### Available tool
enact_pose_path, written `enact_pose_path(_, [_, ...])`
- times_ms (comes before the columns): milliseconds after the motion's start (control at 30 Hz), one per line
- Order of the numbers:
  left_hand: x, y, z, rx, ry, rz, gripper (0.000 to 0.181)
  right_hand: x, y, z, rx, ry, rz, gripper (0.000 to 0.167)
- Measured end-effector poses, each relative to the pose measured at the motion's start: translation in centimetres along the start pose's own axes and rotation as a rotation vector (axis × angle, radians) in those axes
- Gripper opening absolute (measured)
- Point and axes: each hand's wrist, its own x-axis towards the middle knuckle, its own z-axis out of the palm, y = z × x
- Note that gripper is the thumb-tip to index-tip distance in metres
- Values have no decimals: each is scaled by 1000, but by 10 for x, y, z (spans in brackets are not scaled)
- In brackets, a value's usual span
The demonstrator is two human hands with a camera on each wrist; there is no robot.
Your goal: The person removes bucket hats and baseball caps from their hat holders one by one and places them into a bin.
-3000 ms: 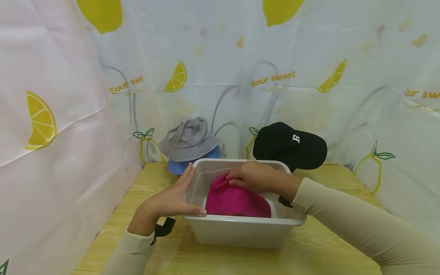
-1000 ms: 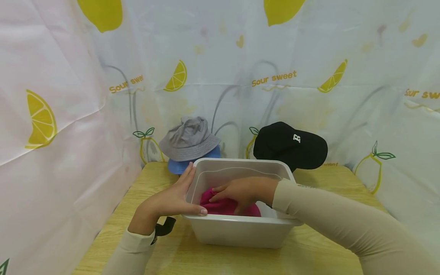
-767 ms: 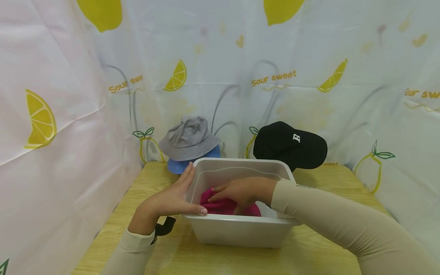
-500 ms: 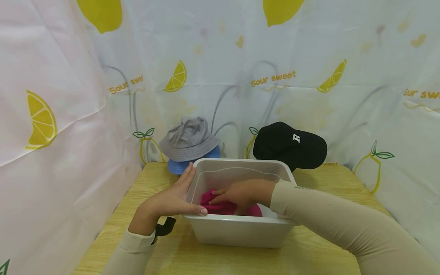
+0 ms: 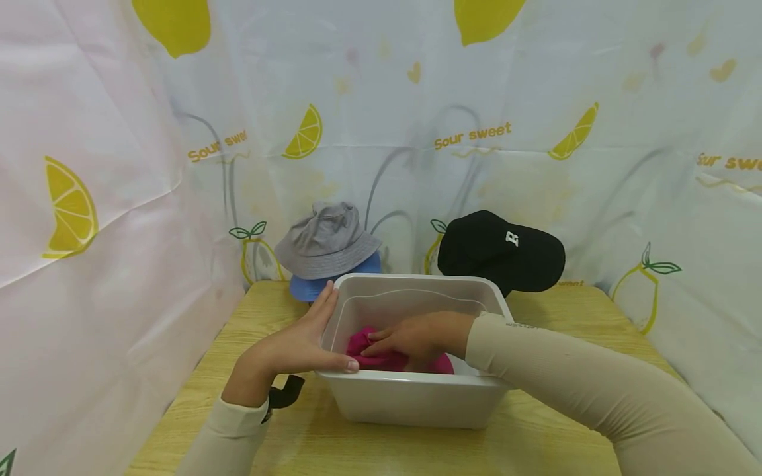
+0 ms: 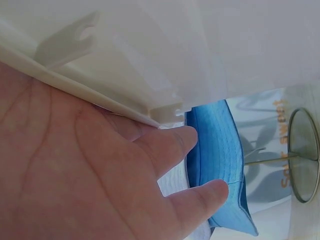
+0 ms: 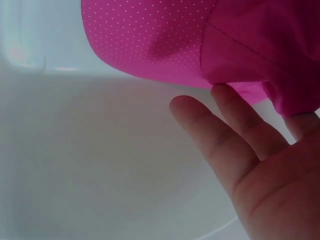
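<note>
With the left hand (image 5: 292,349) straight-fingered against the near-left corner of the rectangular white plastic tub (image 5: 417,402), the right hand (image 5: 417,335), loosely spread on the magenta peaked fabric cap (image 5: 383,361) inside the near edge, should press lightly.

Here's a bright pink cap (image 7: 255,45) with white-dotted brim (image 7: 135,37), white tub (image 5: 417,404), grey hat (image 5: 327,241), blue hat (image 6: 217,160), black cap (image 5: 494,254) and lemon-printed curtain (image 5: 369,86)!

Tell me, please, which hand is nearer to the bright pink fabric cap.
The right hand: it touches the cap inside the white plastic bin. The left hand rests on the bin's rim, farther away.
</note>
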Motion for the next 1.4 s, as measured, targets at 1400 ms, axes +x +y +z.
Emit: enact_pose_path(1400, [3,-1,0,-6,4,-7,136,-67,27,-67,203,286,84,83])
